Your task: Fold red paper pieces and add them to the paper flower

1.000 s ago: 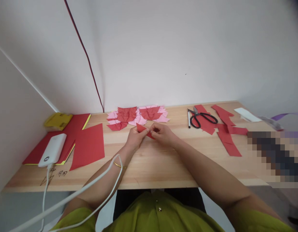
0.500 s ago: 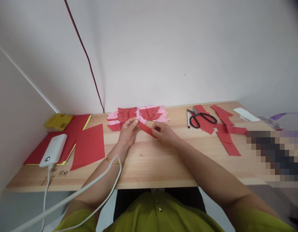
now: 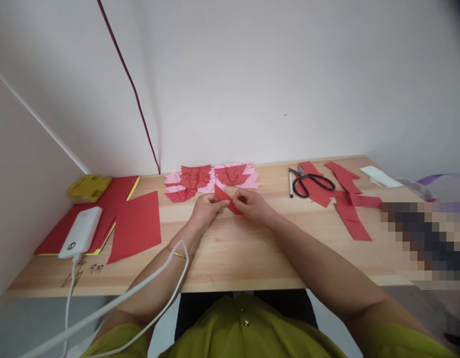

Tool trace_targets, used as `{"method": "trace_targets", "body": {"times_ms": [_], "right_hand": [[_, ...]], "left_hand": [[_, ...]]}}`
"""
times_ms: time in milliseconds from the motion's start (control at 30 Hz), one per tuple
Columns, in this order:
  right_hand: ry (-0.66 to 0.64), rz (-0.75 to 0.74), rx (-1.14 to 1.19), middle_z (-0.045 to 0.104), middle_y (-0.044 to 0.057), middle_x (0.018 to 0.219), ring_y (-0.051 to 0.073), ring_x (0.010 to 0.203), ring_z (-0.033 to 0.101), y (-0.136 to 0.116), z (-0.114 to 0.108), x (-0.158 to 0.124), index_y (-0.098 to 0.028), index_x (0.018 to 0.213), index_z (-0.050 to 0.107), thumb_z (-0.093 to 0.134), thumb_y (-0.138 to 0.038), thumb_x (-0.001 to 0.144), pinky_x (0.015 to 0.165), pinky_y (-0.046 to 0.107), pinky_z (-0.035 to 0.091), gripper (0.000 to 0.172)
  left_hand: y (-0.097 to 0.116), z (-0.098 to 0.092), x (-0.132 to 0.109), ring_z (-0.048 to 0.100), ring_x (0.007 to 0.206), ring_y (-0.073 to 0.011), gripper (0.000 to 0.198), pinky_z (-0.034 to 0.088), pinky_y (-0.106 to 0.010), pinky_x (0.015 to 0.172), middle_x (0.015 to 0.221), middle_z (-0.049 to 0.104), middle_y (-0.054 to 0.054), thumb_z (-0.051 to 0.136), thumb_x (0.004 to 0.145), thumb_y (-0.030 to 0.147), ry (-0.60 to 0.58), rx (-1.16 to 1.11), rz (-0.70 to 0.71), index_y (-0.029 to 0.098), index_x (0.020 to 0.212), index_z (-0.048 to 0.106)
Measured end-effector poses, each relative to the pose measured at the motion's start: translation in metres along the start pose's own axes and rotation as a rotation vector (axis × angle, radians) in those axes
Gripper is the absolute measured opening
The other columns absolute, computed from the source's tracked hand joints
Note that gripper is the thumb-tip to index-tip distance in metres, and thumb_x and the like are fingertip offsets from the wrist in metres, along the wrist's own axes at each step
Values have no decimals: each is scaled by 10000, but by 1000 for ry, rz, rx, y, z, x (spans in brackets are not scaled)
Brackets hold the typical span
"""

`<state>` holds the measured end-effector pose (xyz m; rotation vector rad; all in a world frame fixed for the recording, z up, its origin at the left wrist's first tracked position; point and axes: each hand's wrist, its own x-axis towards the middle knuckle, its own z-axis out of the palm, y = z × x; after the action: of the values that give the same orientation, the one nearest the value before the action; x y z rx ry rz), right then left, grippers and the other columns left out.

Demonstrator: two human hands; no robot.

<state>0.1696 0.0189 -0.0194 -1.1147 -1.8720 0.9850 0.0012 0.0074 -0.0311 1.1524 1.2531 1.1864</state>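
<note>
A small folded red paper piece (image 3: 223, 194) is held between both hands over the middle of the wooden table. My left hand (image 3: 210, 208) pinches it from the left, thumb across its face. On the other side, the fingertips of my right hand (image 3: 251, 203) close on its right edge. Just behind the hands lie rows of folded pink pieces (image 3: 254, 177) and folded red pieces (image 3: 195, 176), close to the wall. A gold bracelet circles my left wrist.
Red sheets (image 3: 138, 226), a white power bank (image 3: 81, 232) with its cable and a yellow packet (image 3: 90, 187) are at left. Black-handled scissors (image 3: 307, 183), a pen (image 3: 290, 184), red scraps (image 3: 352, 221) and a white strip (image 3: 380, 177) are at right. The cable crosses my left forearm.
My left hand has shifted slightly right and down along the red paper, closer to my right hand. The paper's upper tip now stands above my left fingers.
</note>
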Motion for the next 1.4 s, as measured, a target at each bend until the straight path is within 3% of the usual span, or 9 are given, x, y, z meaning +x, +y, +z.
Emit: {"method": "trace_targets", "body": {"times_ms": [333, 567, 633, 700, 800, 967, 1067, 1400], "right_hand": [[-20, 25, 22, 507, -21, 620, 100, 565, 437, 0, -4, 2, -167, 686, 518, 475, -257, 724, 531, 221, 345, 106], [24, 3, -33, 489, -29, 598, 95, 557, 421, 2, -2, 1, -176, 655, 495, 480, -233, 715, 522, 216, 328, 84], [32, 5, -33, 489, -30, 601, 97, 559, 421, 4, -2, 2, -177, 665, 501, 481, -233, 715, 523, 218, 328, 78], [22, -1, -18, 487, -31, 604, 96, 556, 417, 4, -3, 2, -177, 670, 504, 488, -245, 717, 524, 220, 329, 84], [-15, -52, 10, 493, -26, 614, 94, 560, 420, 2, -3, 2, -175, 646, 493, 520, -274, 712, 520, 218, 328, 123], [-30, -92, 14, 507, -15, 629, 95, 572, 426, -1, 0, -1, -169, 641, 503, 524, -314, 739, 522, 215, 330, 176], [-36, -91, 33, 507, -10, 643, 96, 582, 425, 0, 0, -2, -168, 659, 505, 515, -345, 762, 533, 219, 336, 205], [-60, -77, 16, 498, -14, 644, 97, 584, 418, 0, -2, -1, -164, 674, 518, 505, -355, 771, 541, 223, 331, 215]], "left_hand": [[8, 1, -3, 504, 474, -105, 349, 373, -222, 492, 514, 588, -28, 646, 713, 459, -40, -39, 64, 130, 597, 643], [12, -2, -5, 419, 466, -85, 373, 303, -217, 475, 449, 509, 12, 646, 715, 427, 69, 237, 201, 151, 474, 571], [12, -2, -3, 424, 479, -78, 304, 318, -206, 486, 479, 521, 20, 686, 680, 382, 55, 145, 169, 149, 516, 579], [11, -2, -2, 500, 553, -88, 204, 377, -202, 545, 615, 604, 8, 732, 628, 320, -23, -53, 97, 151, 690, 635], [8, -2, 0, 570, 661, -116, 325, 431, -231, 636, 769, 656, -26, 766, 567, 235, -135, -222, 16, 149, 858, 650], [3, -2, 0, 507, 543, -94, 170, 395, -226, 568, 577, 594, -14, 753, 583, 232, -97, -82, 15, 117, 628, 636], [3, -2, -1, 505, 539, -95, 158, 392, -230, 567, 583, 603, -14, 748, 587, 231, -68, -66, 29, 121, 628, 642], [2, -3, 0, 519, 560, -109, 177, 397, -243, 585, 586, 610, -27, 740, 607, 268, -152, -69, 24, 118, 630, 649]]}}
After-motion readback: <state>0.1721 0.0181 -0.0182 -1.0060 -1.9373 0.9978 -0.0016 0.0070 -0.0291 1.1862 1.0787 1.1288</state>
